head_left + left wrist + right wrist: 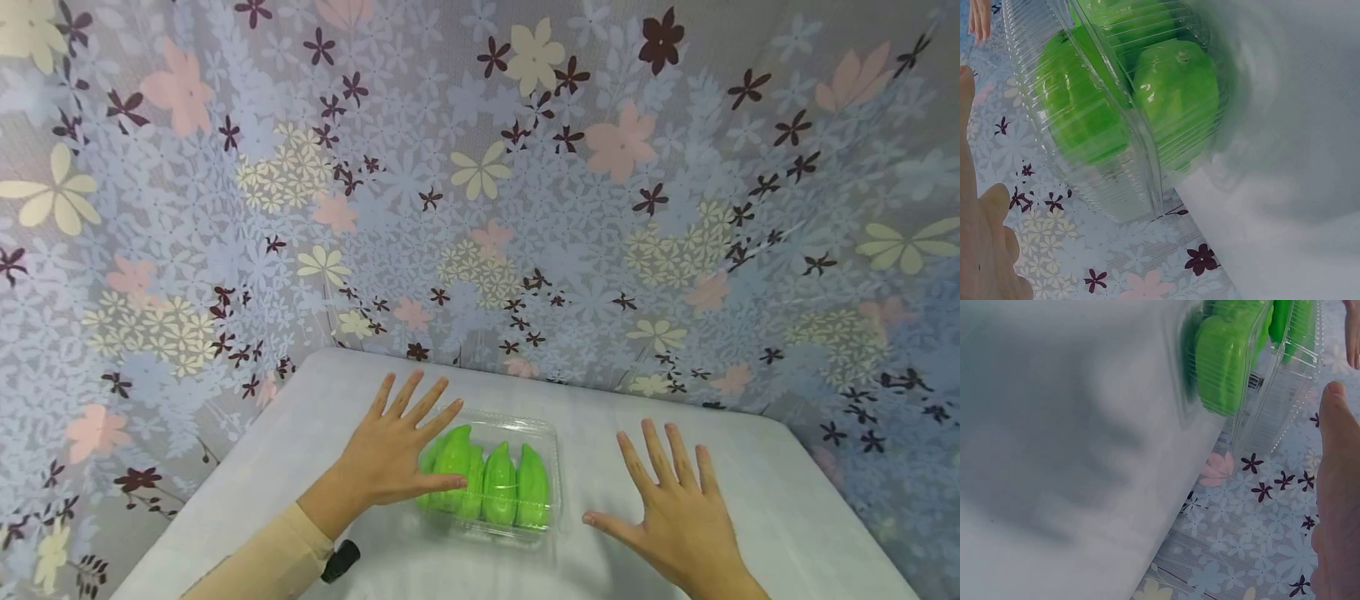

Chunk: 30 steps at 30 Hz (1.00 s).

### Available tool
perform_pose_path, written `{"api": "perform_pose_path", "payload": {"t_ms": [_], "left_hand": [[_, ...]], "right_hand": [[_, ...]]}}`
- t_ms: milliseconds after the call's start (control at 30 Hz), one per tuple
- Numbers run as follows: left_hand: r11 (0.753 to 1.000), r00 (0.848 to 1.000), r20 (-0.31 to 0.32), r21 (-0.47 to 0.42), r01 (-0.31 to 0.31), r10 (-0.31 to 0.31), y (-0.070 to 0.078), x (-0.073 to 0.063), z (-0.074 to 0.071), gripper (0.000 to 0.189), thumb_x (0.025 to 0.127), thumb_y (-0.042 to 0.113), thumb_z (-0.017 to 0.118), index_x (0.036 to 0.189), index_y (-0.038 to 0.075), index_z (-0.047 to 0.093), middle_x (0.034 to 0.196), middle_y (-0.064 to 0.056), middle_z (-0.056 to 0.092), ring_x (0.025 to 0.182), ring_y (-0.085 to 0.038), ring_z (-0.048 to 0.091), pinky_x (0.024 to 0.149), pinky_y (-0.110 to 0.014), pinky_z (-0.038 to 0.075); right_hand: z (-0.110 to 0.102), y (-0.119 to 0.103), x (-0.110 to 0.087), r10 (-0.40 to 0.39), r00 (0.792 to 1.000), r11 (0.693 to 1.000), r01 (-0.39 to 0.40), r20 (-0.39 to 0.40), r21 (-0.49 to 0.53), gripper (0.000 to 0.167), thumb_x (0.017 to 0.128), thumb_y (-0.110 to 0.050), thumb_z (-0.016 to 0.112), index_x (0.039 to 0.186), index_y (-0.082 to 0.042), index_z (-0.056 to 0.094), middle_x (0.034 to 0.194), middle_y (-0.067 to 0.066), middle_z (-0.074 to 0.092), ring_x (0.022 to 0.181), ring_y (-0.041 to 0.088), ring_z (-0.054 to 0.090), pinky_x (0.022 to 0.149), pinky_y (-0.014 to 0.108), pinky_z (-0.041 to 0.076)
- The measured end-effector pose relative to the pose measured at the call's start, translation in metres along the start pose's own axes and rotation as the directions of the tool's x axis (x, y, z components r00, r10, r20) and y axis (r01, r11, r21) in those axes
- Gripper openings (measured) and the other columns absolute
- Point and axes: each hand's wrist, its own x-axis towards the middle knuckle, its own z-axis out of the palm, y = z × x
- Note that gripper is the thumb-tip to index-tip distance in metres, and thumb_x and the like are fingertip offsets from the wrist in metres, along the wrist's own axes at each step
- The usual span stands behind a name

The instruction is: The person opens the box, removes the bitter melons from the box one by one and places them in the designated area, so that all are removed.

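A clear plastic clamshell box (556, 479) lies on the white table, its lid apparently closed. Inside it sit several bright green, pointed, fruit-like pieces (500, 492), whose exact kind I cannot tell. My left hand (392, 457), fingers spread, hovers over the box's left part and hides some of it. To the right of the box, apart from it, is my right hand (681, 521), also spread and holding nothing. In the left wrist view, ribbed walls of the box (1116, 194) show beside my left hand (982, 244). The right wrist view has my right hand (1340, 481) at its edge.
The white table (795, 500) meets a flower-patterned cloth or wall covering (480, 208) behind it and at both sides. A small black object (341, 561) shows beside the left sleeve (277, 550).
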Motion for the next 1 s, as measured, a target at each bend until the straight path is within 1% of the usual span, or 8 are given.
{"api": "perform_pose_path", "payload": {"t_ms": [300,500,667,733,833,867,933,1000], "left_hand": [[1.0,1.0,0.019,-0.031,0.001,0.0,0.001,-0.002,0.003,0.103,0.082,0.092,0.027,0.162,0.028,0.02,0.168,-0.004,0.004,0.152,-0.033,-0.008,0.121,-0.06,-0.001],[0.996,0.999,0.035,-0.079,0.027,-0.024,-0.001,-0.007,0.004,0.11,0.079,0.094,0.032,0.162,0.026,0.012,0.167,-0.005,-0.001,0.152,-0.031,-0.008,0.121,-0.057,-0.005],[0.967,0.996,0.058,-0.242,0.074,-0.062,0.003,-0.007,0.008,0.118,0.076,0.093,0.042,0.163,0.022,0.006,0.167,-0.006,0.0,0.152,-0.029,-0.004,0.121,-0.053,-0.004],[0.935,0.993,0.077,-0.338,0.107,-0.086,0.005,-0.007,0.011,0.121,0.075,0.091,0.049,0.163,0.021,0.005,0.167,-0.007,0.002,0.152,-0.03,-0.002,0.121,-0.054,-0.001],[0.85,0.983,0.126,-0.496,0.178,-0.133,0.006,-0.009,0.018,0.123,0.075,0.083,0.061,0.163,0.02,0.004,0.166,-0.006,0.003,0.152,-0.03,0.001,0.122,-0.054,0.002],[0.808,0.978,0.146,-0.551,0.208,-0.152,0.006,-0.011,0.02,0.123,0.074,0.08,0.066,0.163,0.02,0.004,0.166,-0.006,0.004,0.152,-0.03,0.001,0.122,-0.054,0.002],[0.705,0.962,0.198,-0.655,0.272,-0.187,0.006,-0.015,0.025,0.124,0.074,0.072,0.074,0.163,0.023,0.003,0.166,-0.005,0.004,0.152,-0.03,0.0,0.122,-0.054,0.0],[0.603,0.943,0.26,-0.725,0.333,-0.209,0.006,-0.021,0.03,0.125,0.075,0.067,0.078,0.163,0.026,-0.001,0.166,-0.006,0.003,0.152,-0.03,-0.002,0.121,-0.055,-0.002]], "right_hand": [[0.0,-0.008,0.003,0.002,1.0,0.999,-0.003,0.025,0.039,0.117,0.077,-0.091,0.046,0.162,-0.013,0.024,0.167,0.017,0.009,0.152,0.04,0.002,0.118,0.063,-0.008],[0.001,-0.016,0.007,0.002,0.998,0.99,-0.011,0.062,0.137,0.123,0.076,-0.09,0.049,0.163,-0.009,0.014,0.166,0.02,0.011,0.151,0.042,0.011,0.117,0.066,0.014],[0.004,-0.018,0.008,0.038,0.991,0.954,-0.076,0.132,0.29,0.131,0.074,-0.087,0.057,0.162,-0.005,0.006,0.164,0.026,0.015,0.144,0.049,0.025,0.109,0.067,0.032],[0.005,-0.019,0.007,0.069,0.98,0.916,-0.137,0.188,0.377,0.134,0.073,-0.086,0.061,0.162,-0.008,-0.001,0.164,0.025,0.012,0.141,0.052,0.028,0.104,0.069,0.037],[0.01,-0.024,0.006,0.102,0.954,0.814,-0.243,0.283,0.528,0.136,0.072,-0.082,0.066,0.161,-0.016,-0.013,0.167,0.021,0.002,0.143,0.052,0.024,0.102,0.07,0.038],[0.013,-0.026,0.006,0.105,0.944,0.768,-0.277,0.313,0.577,0.136,0.073,-0.079,0.069,0.16,-0.018,-0.016,0.167,0.018,-0.002,0.145,0.05,0.02,0.104,0.071,0.036],[0.019,-0.031,0.006,0.102,0.933,0.685,-0.317,0.345,0.656,0.137,0.073,-0.073,0.075,0.16,-0.02,-0.017,0.167,0.016,-0.006,0.148,0.046,0.012,0.108,0.071,0.03],[0.027,-0.037,0.004,0.099,0.928,0.621,-0.339,0.358,0.707,0.136,0.074,-0.065,0.08,0.16,-0.018,-0.015,0.167,0.016,-0.006,0.149,0.046,0.01,0.11,0.072,0.026]]}}
